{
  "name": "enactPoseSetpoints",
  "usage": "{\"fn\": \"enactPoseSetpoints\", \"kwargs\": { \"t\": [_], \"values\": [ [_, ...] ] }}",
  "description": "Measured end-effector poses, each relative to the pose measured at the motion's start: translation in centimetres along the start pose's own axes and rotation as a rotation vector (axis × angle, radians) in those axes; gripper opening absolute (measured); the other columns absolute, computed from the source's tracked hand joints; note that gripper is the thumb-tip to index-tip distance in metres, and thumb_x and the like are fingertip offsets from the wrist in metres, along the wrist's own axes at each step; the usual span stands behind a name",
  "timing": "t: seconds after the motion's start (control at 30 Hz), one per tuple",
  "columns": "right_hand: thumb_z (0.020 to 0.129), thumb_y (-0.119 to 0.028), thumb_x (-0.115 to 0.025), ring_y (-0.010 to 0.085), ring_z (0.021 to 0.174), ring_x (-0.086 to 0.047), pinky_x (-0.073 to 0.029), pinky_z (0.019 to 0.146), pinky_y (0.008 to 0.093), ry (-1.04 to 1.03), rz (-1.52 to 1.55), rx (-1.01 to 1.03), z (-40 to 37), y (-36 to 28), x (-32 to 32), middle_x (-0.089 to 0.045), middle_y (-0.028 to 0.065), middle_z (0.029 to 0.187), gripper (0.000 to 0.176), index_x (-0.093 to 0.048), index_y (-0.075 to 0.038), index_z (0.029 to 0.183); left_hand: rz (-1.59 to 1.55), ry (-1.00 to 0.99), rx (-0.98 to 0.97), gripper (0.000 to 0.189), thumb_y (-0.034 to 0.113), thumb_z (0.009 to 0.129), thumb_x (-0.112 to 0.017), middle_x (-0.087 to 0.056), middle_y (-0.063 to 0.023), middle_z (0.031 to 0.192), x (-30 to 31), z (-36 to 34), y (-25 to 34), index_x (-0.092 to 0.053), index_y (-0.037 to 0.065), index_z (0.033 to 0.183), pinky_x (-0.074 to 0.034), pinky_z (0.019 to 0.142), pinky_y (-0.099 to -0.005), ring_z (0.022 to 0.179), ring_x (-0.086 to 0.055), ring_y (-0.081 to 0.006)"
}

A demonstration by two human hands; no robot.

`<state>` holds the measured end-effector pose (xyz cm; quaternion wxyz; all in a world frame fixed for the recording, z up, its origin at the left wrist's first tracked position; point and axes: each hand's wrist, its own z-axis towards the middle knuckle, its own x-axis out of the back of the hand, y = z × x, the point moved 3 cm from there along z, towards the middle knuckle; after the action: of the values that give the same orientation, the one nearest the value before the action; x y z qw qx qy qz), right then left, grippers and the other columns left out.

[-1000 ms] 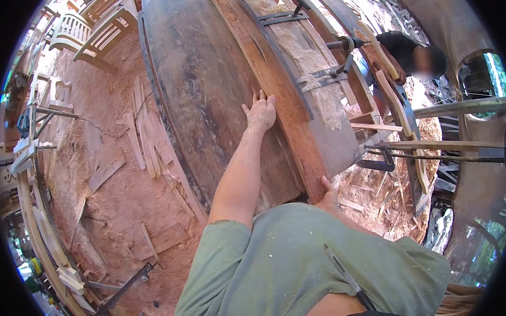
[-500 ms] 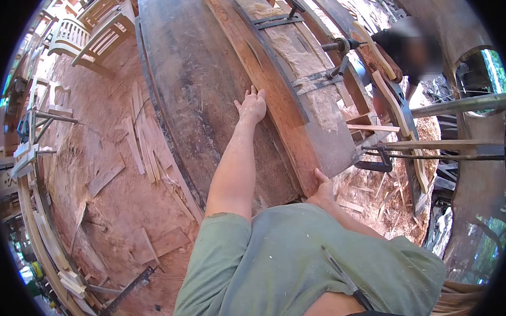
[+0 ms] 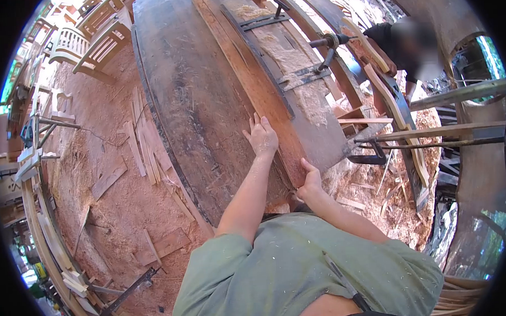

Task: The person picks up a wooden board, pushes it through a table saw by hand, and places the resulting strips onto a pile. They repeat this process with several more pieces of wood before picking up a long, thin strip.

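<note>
A long reddish-brown wooden plank (image 3: 244, 69) lies on the dark, worn worktable (image 3: 178, 88), alongside a straight dark guide bar (image 3: 261, 66). My left hand (image 3: 262, 137) rests at the plank's left edge, its fingers spread and pointing away from me. At the near end, my right hand (image 3: 310, 181) grips the plank with the thumb on top; its other fingers are mostly hidden underneath. Two metal clamps sit on the board to the right of the bar, the nearer clamp (image 3: 306, 76) amid wood shavings (image 3: 283, 54).
At the right, another person (image 3: 397, 44) bends beside curved wooden pieces (image 3: 384, 95). A C-shaped clamp (image 3: 370, 155) hangs at the table's right corner. Slatted wooden chairs (image 3: 70, 44) stand far left. Offcuts (image 3: 141, 139) and sawdust cover the floor.
My left hand has slid back toward me along the plank's edge. My right hand still holds the near end, which sits slightly farther forward. The whole view has shifted a little.
</note>
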<state>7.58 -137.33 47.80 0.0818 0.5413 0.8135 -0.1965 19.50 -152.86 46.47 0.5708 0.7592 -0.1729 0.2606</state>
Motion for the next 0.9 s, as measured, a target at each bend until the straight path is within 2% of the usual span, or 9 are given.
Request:
{"fn": "enactPoseSetpoints", "kwargs": {
  "t": [0.1,0.17,0.2,0.27,0.37,0.47,0.6,0.67,0.9],
  "values": [
    [0.088,-0.032,-0.07,0.0334,0.108,-0.061,-0.043,0.101,0.0513,0.007,-0.054,0.028,0.2,0.1,1.1,-0.066,0.0122,0.12,0.046,-0.061,-0.002,0.122,0.0,0.118,-0.018,0.06,0.034,0.106,-0.022,-0.044,-0.0222,0.15,-0.2,-0.7,1.1,-0.043,-0.01,0.142,-0.007,0.121,-0.0557,0.145,-0.033,-0.0325],
    [0.09,-0.04,-0.069,0.0282,0.091,-0.062,-0.048,0.084,0.0455,0.193,-0.348,0.128,0.8,-0.4,2.9,-0.067,0.0106,0.106,0.045,-0.062,-0.004,0.116,-0.018,0.117,-0.019,0.059,0.033,0.106,-0.022,-0.043,-0.0218,0.15,0.2,-0.6,1.7,-0.044,-0.01,0.141,-0.007,0.121,-0.0553,0.145,-0.033,-0.0319],
    [0.09,-0.04,-0.069,0.0282,0.091,-0.062,-0.048,0.084,0.0455,0.201,-0.355,0.126,-0.5,-0.9,3.3,-0.067,0.0106,0.106,0.045,-0.062,-0.004,0.116,-0.029,0.12,-0.013,0.059,0.032,0.106,-0.022,-0.043,-0.0214,0.15,0.3,-0.8,1.6,-0.044,-0.01,0.141,-0.006,0.121,-0.0548,0.145,-0.033,-0.0314],
    [0.091,-0.046,-0.067,0.0224,0.073,-0.057,-0.047,0.066,0.038,0.113,-0.514,0.033,-3.5,-1.5,3.8,-0.062,0.0076,0.089,0.043,-0.062,-0.006,0.107,-0.037,0.124,-0.002,0.058,0.031,0.106,-0.023,-0.043,-0.0209,0.151,0.4,-1.1,1.7,-0.045,-0.01,0.14,-0.006,0.121,-0.0547,0.146,-0.032,-0.0308],
    [0.096,-0.047,-0.06,0.0192,0.063,-0.054,-0.045,0.057,0.0353,0.058,-0.674,-0.076,-5.4,-0.7,4.8,-0.057,0.0046,0.078,0.04,-0.06,-0.007,0.096,-0.054,0.135,0.0,0.058,0.031,0.106,-0.023,-0.043,-0.0198,0.151,0.6,-0.8,1.8,-0.046,-0.01,0.139,-0.005,0.122,-0.0542,0.146,-0.031,-0.03],
    [0.102,-0.041,-0.052,0.0198,0.059,-0.054,-0.045,0.054,0.0338,-0.077,-0.743,0.025,-3.3,0.2,5.9,-0.057,0.0044,0.074,0.036,-0.058,-0.008,0.09,-0.043,0.125,-0.001,0.058,0.031,0.106,-0.023,-0.043,-0.0189,0.151,0.5,-1.0,1.7,-0.048,-0.01,0.138,-0.005,0.122,-0.0539,0.146,-0.031,-0.0298],
    [0.104,-0.038,-0.049,0.0181,0.055,-0.051,-0.042,0.051,0.0329,-0.037,-0.785,0.047,-3.0,0.5,5.6,-0.052,0.0022,0.065,0.037,-0.056,-0.008,0.084,-0.03,0.14,0.002,0.057,0.031,0.106,-0.024,-0.044,-0.0187,0.151,0.4,-0.8,1.7,-0.05,-0.009,0.137,-0.005,0.122,-0.0541,0.146,-0.032,-0.0298],
    [0.103,-0.04,-0.047,0.0159,0.055,-0.048,-0.041,0.052,0.0329,-0.042,-0.966,0.169,-2.7,0.4,5.8,-0.05,0.0014,0.066,0.042,-0.059,-0.005,0.085,-0.04,0.136,0.002,0.057,0.031,0.106,-0.024,-0.044,-0.0187,0.151,0.4,-0.8,1.6,-0.049,-0.008,0.138,-0.005,0.122,-0.0543,0.146,-0.032,-0.0299],
    [0.105,-0.036,-0.048,0.0138,0.047,-0.043,-0.036,0.046,0.0292,0.008,-0.922,0.225,-2.9,0.6,4.8,-0.047,0.0014,0.062,0.038,-0.055,-0.007,0.082,-0.033,0.121,-0.001,0.057,0.031,0.106,-0.025,-0.045,-0.0186,0.15,0.5,-0.2,1.7,-0.042,-0.007,0.144,-0.005,0.122,-0.0543,0.146,-0.032,-0.0308]
  ]
}}
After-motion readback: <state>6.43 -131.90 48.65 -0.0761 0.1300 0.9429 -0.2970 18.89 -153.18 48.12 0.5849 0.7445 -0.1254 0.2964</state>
